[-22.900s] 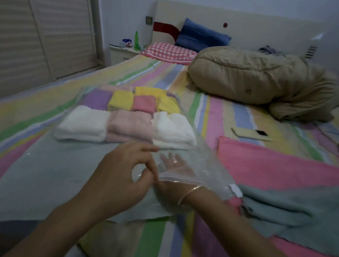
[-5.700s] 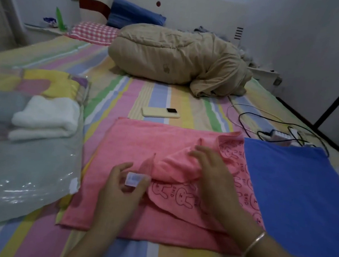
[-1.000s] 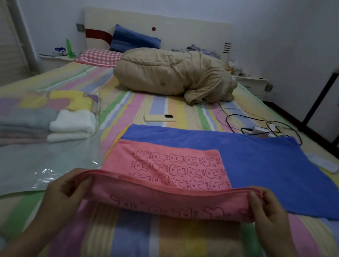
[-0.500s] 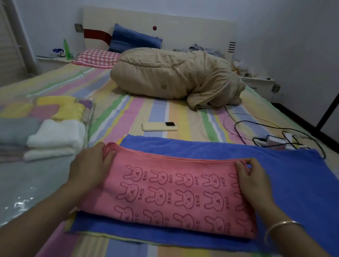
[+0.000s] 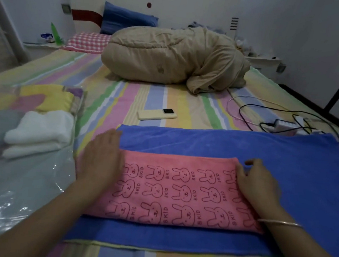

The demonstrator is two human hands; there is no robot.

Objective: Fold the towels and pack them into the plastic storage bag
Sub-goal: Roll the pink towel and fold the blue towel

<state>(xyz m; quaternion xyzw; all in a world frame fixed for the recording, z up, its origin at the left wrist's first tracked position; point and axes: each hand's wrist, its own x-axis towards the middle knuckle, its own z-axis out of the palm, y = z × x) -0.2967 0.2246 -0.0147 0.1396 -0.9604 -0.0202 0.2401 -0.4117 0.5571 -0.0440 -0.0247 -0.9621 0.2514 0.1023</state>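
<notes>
Fingers of my left hand point(image 5: 100, 159) lie flat and straight on the left end of the pink towel point(image 5: 176, 190); my right hand point(image 5: 256, 183) rests loosely spread on the right end, holding nothing. Its long axis runs left to right between them (so I'd fold end to end), the bag point(image 5: 15, 192) just left.

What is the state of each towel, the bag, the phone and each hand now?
Pink towel: folded, lying on the blue towel.
Blue towel: spread flat, unfolded.
Plastic bag: lying flat, holds folded towels.
Phone: face down on the bed.
Left hand: flat on the pink towel.
Right hand: relaxed, resting on the pink towel.
</notes>
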